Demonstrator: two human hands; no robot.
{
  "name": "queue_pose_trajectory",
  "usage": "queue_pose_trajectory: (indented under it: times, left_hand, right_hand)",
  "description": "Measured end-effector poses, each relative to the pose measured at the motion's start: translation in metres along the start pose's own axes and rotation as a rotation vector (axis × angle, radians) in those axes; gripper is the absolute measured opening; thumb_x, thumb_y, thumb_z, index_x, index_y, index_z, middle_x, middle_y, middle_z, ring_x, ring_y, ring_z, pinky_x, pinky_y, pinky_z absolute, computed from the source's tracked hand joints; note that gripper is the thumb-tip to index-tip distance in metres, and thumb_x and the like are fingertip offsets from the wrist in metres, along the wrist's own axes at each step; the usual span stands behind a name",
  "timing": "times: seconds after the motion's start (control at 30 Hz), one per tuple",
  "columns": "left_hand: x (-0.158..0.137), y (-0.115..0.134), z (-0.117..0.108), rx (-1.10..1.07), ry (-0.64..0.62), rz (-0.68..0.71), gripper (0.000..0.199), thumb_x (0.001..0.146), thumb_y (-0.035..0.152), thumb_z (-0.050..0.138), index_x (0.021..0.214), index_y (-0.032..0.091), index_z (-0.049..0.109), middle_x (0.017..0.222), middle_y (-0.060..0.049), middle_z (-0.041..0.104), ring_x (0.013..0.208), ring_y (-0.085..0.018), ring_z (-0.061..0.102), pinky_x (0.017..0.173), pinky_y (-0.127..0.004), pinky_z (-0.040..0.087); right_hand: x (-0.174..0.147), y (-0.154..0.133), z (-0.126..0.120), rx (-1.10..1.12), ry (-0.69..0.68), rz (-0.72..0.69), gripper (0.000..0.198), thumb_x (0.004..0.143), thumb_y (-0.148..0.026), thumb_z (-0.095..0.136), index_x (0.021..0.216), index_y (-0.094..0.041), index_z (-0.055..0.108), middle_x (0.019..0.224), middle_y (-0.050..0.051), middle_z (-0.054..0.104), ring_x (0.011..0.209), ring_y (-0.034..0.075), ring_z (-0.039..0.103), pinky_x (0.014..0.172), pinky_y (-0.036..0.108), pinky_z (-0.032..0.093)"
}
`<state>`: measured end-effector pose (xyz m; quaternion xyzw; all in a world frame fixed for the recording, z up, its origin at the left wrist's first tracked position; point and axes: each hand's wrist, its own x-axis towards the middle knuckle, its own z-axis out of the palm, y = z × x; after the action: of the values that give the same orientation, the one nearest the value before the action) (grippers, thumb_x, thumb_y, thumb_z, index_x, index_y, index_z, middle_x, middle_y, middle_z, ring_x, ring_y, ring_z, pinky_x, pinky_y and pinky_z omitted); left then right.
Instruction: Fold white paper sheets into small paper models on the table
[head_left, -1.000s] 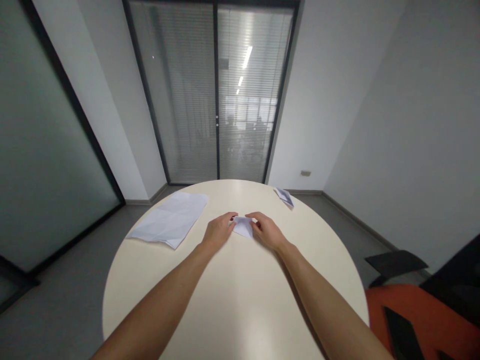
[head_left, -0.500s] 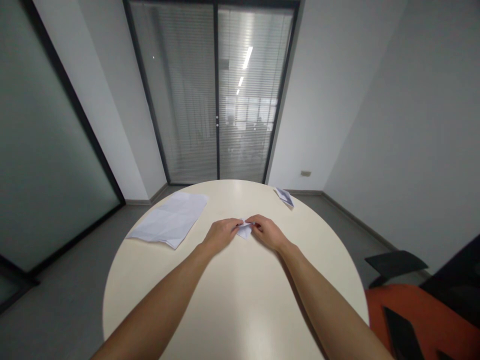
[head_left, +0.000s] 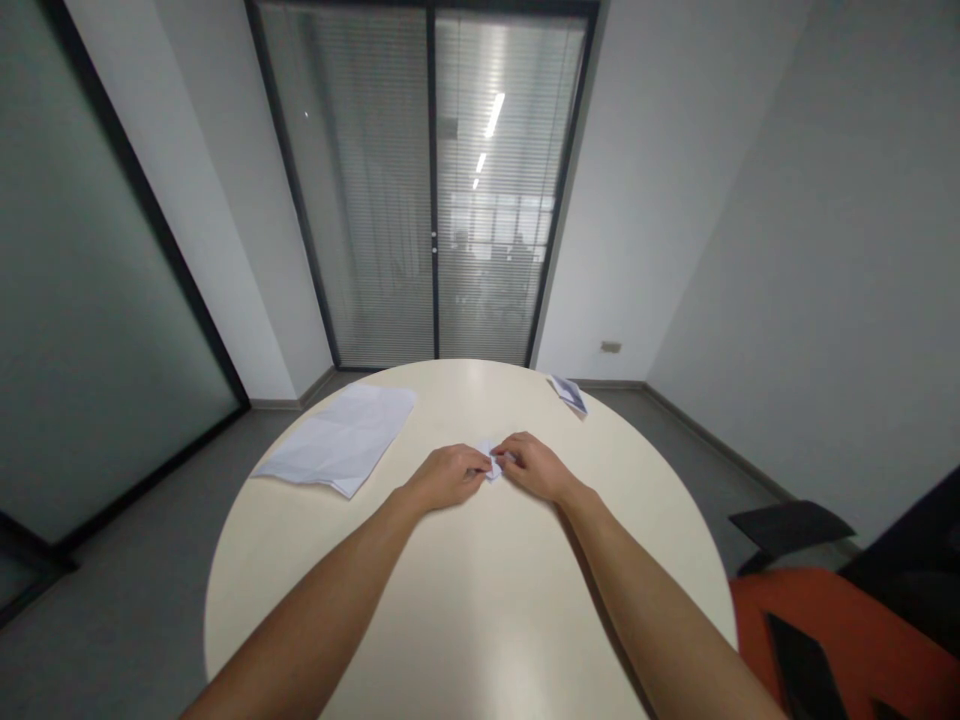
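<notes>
A small folded piece of white paper (head_left: 493,468) lies on the round cream table (head_left: 480,580), between my two hands. My left hand (head_left: 452,474) is closed, its fingertips pinching the paper's left side. From the other side, my right hand (head_left: 529,464) has its fingers closed on the paper's right edge. The fingers of both hands cover much of the paper, so its full folded shape is hidden.
Large creased white sheets (head_left: 341,435) lie at the table's left. A folded paper piece with a dark side (head_left: 568,394) rests near the far right edge. An orange chair (head_left: 847,630) with black armrests stands at the right. Glass doors (head_left: 435,180) are beyond the table.
My left hand has shifted slightly toward me and to the right, lower on the paper. The paper's near part is now more covered. My right hand has barely moved.
</notes>
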<state>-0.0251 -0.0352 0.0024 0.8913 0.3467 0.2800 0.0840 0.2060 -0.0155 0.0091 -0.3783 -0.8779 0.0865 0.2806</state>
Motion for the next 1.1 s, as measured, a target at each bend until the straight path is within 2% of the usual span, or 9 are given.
queue_pose_trajectory:
  times: [0.13,0.23,0.37,0.43,0.57,0.77,0.9,1.1]
  left_hand:
    - [0.001,0.007,-0.004,0.0,-0.021,0.022,0.02,0.093,0.023,0.058,0.101,0.023,0.077,0.113,-0.003,0.076,0.11,-0.019,0.067,0.1,-0.032,0.051]
    - [0.002,0.007,-0.003,0.029,-0.023,-0.022,0.021,0.096,0.025,0.056,0.097,0.022,0.076,0.109,-0.005,0.075,0.109,-0.02,0.065,0.098,-0.032,0.051]
    - [0.002,0.002,0.0,0.08,0.024,-0.122,0.018,0.091,0.026,0.064,0.105,0.021,0.073,0.113,-0.007,0.072,0.11,-0.023,0.063,0.099,-0.037,0.05]
    - [0.002,0.0,0.001,0.091,0.038,-0.13,0.023,0.088,0.027,0.067,0.11,0.021,0.072,0.118,-0.007,0.072,0.113,-0.025,0.062,0.101,-0.04,0.049]
    - [0.001,0.0,0.0,0.102,0.026,-0.115,0.02,0.087,0.027,0.068,0.106,0.022,0.072,0.122,-0.008,0.072,0.114,-0.027,0.063,0.103,-0.043,0.047]
    - [0.001,-0.002,0.002,0.075,0.023,-0.142,0.024,0.084,0.027,0.07,0.106,0.02,0.072,0.13,-0.01,0.069,0.12,-0.028,0.061,0.107,-0.044,0.046]
    - [0.002,-0.007,0.008,0.026,0.049,-0.167,0.027,0.084,0.025,0.07,0.111,0.019,0.07,0.12,-0.01,0.073,0.115,-0.026,0.064,0.105,-0.042,0.047]
    - [0.002,-0.01,0.009,-0.007,0.054,-0.188,0.023,0.086,0.023,0.067,0.109,0.021,0.071,0.115,-0.007,0.074,0.114,-0.024,0.064,0.104,-0.04,0.048]
  right_hand:
    - [-0.002,0.004,0.005,-0.016,-0.005,-0.023,0.026,0.091,-0.025,0.061,0.112,-0.019,0.075,0.112,0.011,0.073,0.107,0.025,0.064,0.099,0.041,0.05]
    - [-0.004,0.009,0.01,-0.015,0.004,-0.031,0.034,0.089,-0.031,0.065,0.119,-0.019,0.073,0.124,0.014,0.07,0.119,0.028,0.061,0.106,0.046,0.047]
    - [-0.004,0.014,0.012,-0.04,-0.045,-0.061,0.045,0.089,-0.041,0.067,0.128,-0.02,0.069,0.132,0.014,0.067,0.129,0.03,0.057,0.116,0.053,0.037]
    - [-0.003,0.014,0.011,-0.049,-0.067,-0.078,0.048,0.088,-0.043,0.066,0.13,-0.018,0.067,0.135,0.015,0.065,0.132,0.03,0.055,0.119,0.054,0.033]
    - [-0.003,0.014,0.013,-0.029,-0.089,-0.107,0.05,0.086,-0.039,0.068,0.132,-0.018,0.066,0.139,0.015,0.062,0.136,0.03,0.052,0.122,0.055,0.028]
    - [-0.006,0.012,0.019,-0.015,-0.095,-0.01,0.063,0.083,-0.039,0.07,0.14,-0.015,0.059,0.147,0.017,0.055,0.145,0.037,0.039,0.117,0.055,0.035]
    - [-0.005,0.008,0.018,-0.034,-0.103,-0.012,0.06,0.083,-0.037,0.07,0.138,-0.014,0.059,0.144,0.018,0.057,0.141,0.037,0.045,0.116,0.055,0.037]
    - [-0.004,0.006,0.017,-0.027,-0.071,-0.059,0.057,0.088,-0.049,0.068,0.133,-0.015,0.061,0.14,0.019,0.06,0.136,0.036,0.051,0.115,0.055,0.038]
